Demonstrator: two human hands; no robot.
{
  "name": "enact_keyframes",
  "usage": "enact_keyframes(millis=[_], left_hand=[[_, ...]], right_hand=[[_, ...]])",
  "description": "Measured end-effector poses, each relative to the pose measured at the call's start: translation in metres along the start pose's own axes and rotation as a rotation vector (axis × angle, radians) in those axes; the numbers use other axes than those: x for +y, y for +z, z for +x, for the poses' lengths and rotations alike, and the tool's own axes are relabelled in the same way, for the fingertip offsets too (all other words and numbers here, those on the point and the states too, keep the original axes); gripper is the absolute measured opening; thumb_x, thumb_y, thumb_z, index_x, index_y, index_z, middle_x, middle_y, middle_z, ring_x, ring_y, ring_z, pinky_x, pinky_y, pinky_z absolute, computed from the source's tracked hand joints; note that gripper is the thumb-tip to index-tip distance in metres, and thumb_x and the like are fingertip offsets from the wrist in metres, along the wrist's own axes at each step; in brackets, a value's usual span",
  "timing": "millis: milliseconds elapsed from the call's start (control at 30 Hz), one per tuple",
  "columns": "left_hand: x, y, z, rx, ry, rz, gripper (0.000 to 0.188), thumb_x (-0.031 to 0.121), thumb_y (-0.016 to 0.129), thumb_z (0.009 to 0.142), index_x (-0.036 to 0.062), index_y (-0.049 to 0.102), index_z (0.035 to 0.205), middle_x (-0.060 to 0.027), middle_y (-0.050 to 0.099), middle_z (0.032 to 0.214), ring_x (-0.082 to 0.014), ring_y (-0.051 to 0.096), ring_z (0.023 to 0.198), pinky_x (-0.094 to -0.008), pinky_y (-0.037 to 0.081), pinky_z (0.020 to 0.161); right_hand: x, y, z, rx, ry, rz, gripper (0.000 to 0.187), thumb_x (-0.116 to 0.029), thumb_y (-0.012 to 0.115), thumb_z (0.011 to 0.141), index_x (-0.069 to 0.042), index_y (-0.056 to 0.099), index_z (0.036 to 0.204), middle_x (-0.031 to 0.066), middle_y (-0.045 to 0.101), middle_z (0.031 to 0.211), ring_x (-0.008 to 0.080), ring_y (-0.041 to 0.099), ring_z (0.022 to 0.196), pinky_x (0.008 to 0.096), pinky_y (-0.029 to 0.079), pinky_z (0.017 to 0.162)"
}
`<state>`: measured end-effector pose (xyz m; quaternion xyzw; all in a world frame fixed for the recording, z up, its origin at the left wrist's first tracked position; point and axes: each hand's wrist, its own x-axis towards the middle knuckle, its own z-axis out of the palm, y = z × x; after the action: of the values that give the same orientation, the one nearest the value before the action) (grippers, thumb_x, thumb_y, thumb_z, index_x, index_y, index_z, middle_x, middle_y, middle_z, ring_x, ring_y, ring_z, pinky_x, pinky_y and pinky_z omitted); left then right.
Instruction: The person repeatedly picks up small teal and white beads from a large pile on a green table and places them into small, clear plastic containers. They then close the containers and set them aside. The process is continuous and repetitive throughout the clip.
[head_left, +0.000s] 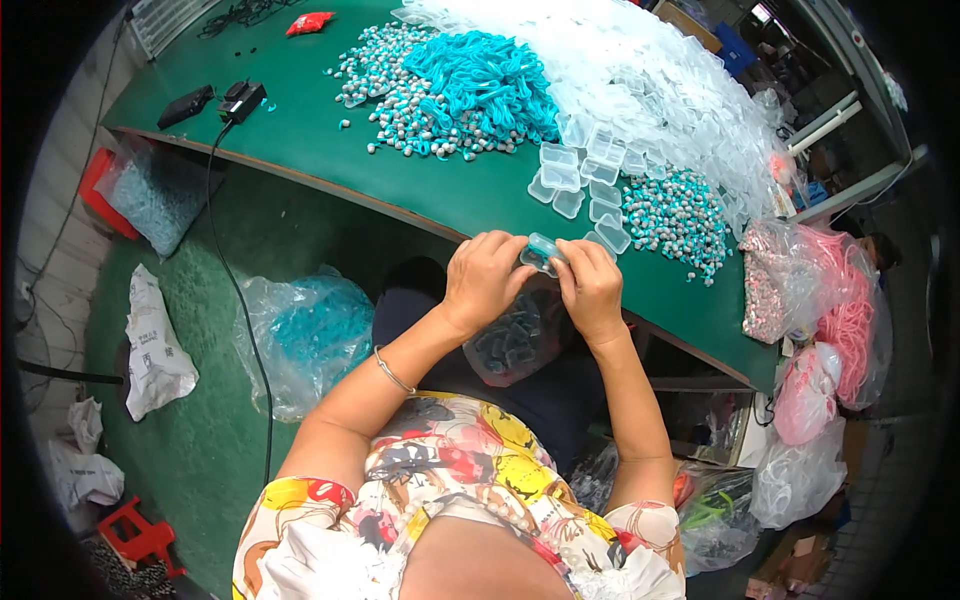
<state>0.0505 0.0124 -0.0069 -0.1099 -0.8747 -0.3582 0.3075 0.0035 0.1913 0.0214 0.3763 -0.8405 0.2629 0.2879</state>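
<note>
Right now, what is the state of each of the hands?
Left hand: closed on the small clear plastic case.
Right hand: closed on the same case.

We note a green table [330, 140] beyond the grip, its near edge just past both hands. Directly ahead of the grip lie small clear cases [585, 185], some open. Beyond them spreads a large heap of clear cases [660, 80]. Ahead and left of the grip sits a pile of teal cords [480, 75] among grey-teal earbuds [395, 95]. A second earbud pile [675, 220] lies just right of the grip. Far left, we record black adapters [215, 102] and a red packet [309, 22].
</note>
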Motion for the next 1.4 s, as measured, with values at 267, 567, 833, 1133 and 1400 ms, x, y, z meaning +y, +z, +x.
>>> enact_keyframes(millis=[267, 567, 833, 1133, 1400], left_hand=[[0.015, 0.007, -0.022, -0.046, -0.057, 0.038, 0.054, 0.015, 0.076, 0.079, 0.0019, 0.056, 0.128, -0.0122, 0.057, 0.103, -0.0312, 0.058, 0.095, -0.0417, 0.045, 0.078], [0.019, 0.005, -0.028, -0.165, 0.019, 0.214, 0.072, 0.013, 0.075, 0.076, -0.0053, 0.044, 0.139, -0.0143, 0.054, 0.111, -0.0304, 0.055, 0.096, -0.0418, 0.041, 0.076], [0.01, 0.012, -0.042, -0.157, -0.016, -0.037, 0.084, 0.011, 0.076, 0.076, -0.0076, 0.033, 0.145, -0.0204, 0.05, 0.124, -0.0364, 0.054, 0.106, -0.0453, 0.045, 0.085], [-0.003, -0.004, -0.013, -0.083, 0.132, -0.02, 0.055, 0.007, 0.073, 0.08, 0.0023, 0.054, 0.132, -0.0157, 0.059, 0.11, -0.0355, 0.063, 0.094, -0.0417, 0.054, 0.077], [-0.013, -0.013, 0.005, -0.166, 0.205, -0.236, 0.024, 0.016, 0.072, 0.085, 0.0037, 0.063, 0.104, -0.0121, 0.058, 0.089, -0.0328, 0.062, 0.071, -0.0409, 0.051, 0.061]], right_hand=[[-0.001, 0.002, -0.002, 0.01, -0.018, -0.009, 0.026, -0.004, 0.075, 0.078, -0.002, 0.067, 0.102, 0.013, 0.066, 0.091, 0.0321, 0.065, 0.081, 0.0408, 0.053, 0.07], [-0.001, 0.002, -0.007, -0.01, -0.029, -0.011, 0.029, -0.004, 0.075, 0.077, -0.002, 0.067, 0.105, 0.0128, 0.066, 0.094, 0.0318, 0.065, 0.084, 0.0408, 0.053, 0.073], [-0.007, -0.003, -0.013, -0.032, -0.076, -0.056, 0.032, -0.006, 0.074, 0.077, -0.002, 0.066, 0.107, 0.0116, 0.065, 0.099, 0.0309, 0.064, 0.091, 0.0424, 0.047, 0.082], [0.003, 0.009, -0.024, -0.005, -0.1, -0.028, 0.037, -0.003, 0.074, 0.075, -0.002, 0.063, 0.11, 0.0134, 0.063, 0.102, 0.0336, 0.063, 0.095, 0.0442, 0.049, 0.084], [-0.012, -0.005, -0.02, -0.068, 0.084, 0.27, 0.028, -0.002, 0.072, 0.078, 0.0, 0.063, 0.105, 0.0152, 0.059, 0.091, 0.0348, 0.059, 0.083, 0.0408, 0.05, 0.071]])
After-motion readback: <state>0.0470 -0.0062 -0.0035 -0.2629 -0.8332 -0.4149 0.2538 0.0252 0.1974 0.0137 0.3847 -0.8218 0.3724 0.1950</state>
